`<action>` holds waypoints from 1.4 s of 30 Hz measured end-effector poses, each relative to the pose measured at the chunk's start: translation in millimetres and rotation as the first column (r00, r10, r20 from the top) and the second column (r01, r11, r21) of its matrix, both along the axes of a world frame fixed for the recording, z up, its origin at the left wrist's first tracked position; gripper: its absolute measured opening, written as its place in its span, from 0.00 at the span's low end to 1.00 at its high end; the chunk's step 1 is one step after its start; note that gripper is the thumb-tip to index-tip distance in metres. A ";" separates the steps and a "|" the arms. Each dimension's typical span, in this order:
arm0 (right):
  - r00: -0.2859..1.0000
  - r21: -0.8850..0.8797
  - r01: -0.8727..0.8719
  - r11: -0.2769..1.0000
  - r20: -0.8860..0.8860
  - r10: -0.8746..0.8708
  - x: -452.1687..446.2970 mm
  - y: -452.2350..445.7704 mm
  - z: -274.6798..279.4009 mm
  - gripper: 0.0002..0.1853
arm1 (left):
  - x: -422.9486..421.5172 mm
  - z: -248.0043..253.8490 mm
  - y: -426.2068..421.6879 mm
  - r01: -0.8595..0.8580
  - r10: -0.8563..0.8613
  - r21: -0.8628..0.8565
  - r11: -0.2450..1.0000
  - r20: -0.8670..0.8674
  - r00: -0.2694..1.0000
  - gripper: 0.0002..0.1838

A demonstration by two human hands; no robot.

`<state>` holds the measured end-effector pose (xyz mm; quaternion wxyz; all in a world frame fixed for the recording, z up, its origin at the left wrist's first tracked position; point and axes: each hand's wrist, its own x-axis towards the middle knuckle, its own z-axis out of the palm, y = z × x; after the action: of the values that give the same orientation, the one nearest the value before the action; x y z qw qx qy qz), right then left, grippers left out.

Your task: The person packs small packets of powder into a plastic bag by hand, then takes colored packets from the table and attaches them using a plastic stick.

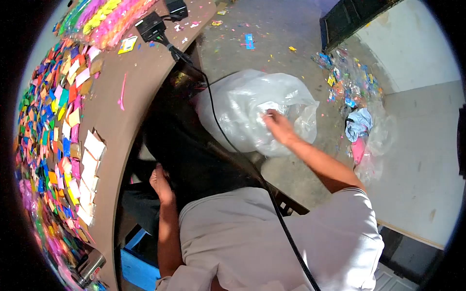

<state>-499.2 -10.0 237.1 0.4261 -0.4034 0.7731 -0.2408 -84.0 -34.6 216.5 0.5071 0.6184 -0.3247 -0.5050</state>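
Note:
My right hand reaches over a large, puffed-up translucent plastic bag on the floor. Its fingers are drawn together at bright, crinkled plastic near the bag's opening; glare hides what lies between them. Down by my dark trousers, beside the table edge, is my left hand. Its fingers are curled in, and anything inside them is hidden. A black cable runs from the table across the bag and over my lap.
The brown table carries many colourful small pieces, white strips, bundles of bright material, a black adapter and a metal cylinder. Plastic litter lies along the wall. A blue stool stands below the table.

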 end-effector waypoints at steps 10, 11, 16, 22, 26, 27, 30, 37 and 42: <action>0.964 -0.200 -0.244 0.949 0.055 0.259 107.2 1.8 42.1 0.38 | -73.6 65.3 -39.6 0.426 -0.424 -0.099 0.899 0.045 0.905 0.22; 0.966 -0.178 -0.253 0.951 0.014 0.260 111.5 1.6 43.5 0.36 | -79.5 65.4 -45.2 0.481 -0.481 -0.076 0.873 0.016 0.876 0.21; 0.963 -0.285 -0.262 0.922 -0.141 0.230 124.9 -6.1 52.3 0.34 | -123.5 68.1 -40.0 0.653 -0.644 -0.090 0.752 0.109 0.757 0.20; 0.914 -0.358 -0.406 0.841 -0.174 0.367 135.8 -12.6 45.5 0.25 | -125.5 48.9 -39.3 0.708 -0.691 -0.031 0.706 0.192 0.697 0.19; 0.937 -0.391 -0.275 0.878 0.097 0.337 111.2 -11.6 55.4 0.18 | -125.2 48.7 -38.8 0.657 -0.631 0.003 0.754 0.281 0.723 0.20; 0.939 -0.256 -0.328 0.909 0.016 0.344 95.0 -15.1 44.6 0.16 | -124.7 48.0 -38.0 0.655 -0.629 0.006 0.756 0.284 0.724 0.20; 0.901 0.243 -0.294 0.925 -0.253 0.353 28.4 -31.8 22.1 0.16 | -127.5 44.5 -37.3 0.667 -0.610 -0.038 0.744 0.368 0.701 0.20; 0.803 0.220 -0.213 0.952 -0.516 0.299 -57.1 -34.7 -71.2 0.27 | -133.8 44.0 -40.6 0.647 -0.590 -0.054 0.761 0.356 0.724 0.20; 0.921 0.086 -0.202 0.976 -0.321 0.219 -57.9 -38.9 -141.3 0.31 | -124.7 46.9 -39.2 0.645 -0.587 -0.047 0.763 0.370 0.720 0.21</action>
<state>-557.1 -48.9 95.8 0.3247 -0.5076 0.7913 -0.1031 -208.7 -73.8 263.4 0.2984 0.5042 -0.6354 -0.5030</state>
